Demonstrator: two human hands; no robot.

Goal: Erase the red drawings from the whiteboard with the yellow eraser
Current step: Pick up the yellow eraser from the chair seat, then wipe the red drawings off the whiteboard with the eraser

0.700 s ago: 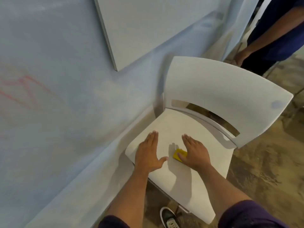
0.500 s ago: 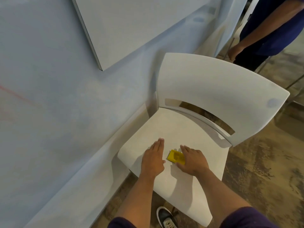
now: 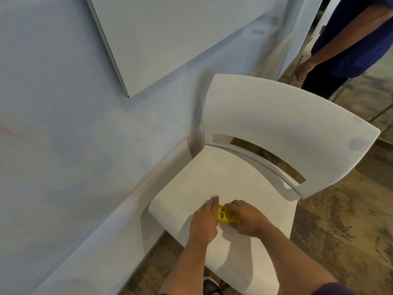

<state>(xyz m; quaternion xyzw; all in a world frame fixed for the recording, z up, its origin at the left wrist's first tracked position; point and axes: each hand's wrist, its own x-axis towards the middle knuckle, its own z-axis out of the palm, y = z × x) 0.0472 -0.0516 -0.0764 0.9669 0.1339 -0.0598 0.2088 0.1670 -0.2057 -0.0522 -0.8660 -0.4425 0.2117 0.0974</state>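
The yellow eraser (image 3: 223,213) lies on the seat of a white chair (image 3: 212,173), between my two hands. My right hand (image 3: 246,218) curls over the eraser's right side with its fingers closed on it. My left hand (image 3: 205,220) rests flat on the seat, fingers straight and together, its edge touching the eraser's left side. The whiteboard wall (image 3: 63,145) fills the left of the view. A faint red line (image 3: 14,134) of the drawings shows at its far left edge.
A white panel (image 3: 170,35) hangs on the wall above the chair. The chair's curved backrest (image 3: 287,133) rises on the right. Another person in dark blue clothes (image 3: 348,45) stands at the top right. My shoe (image 3: 210,286) shows on the brown floor below.
My view has swung right and down, so most of the red drawing has left the frame. Both hands have closed in on the eraser, and my right fingers have curled over it.
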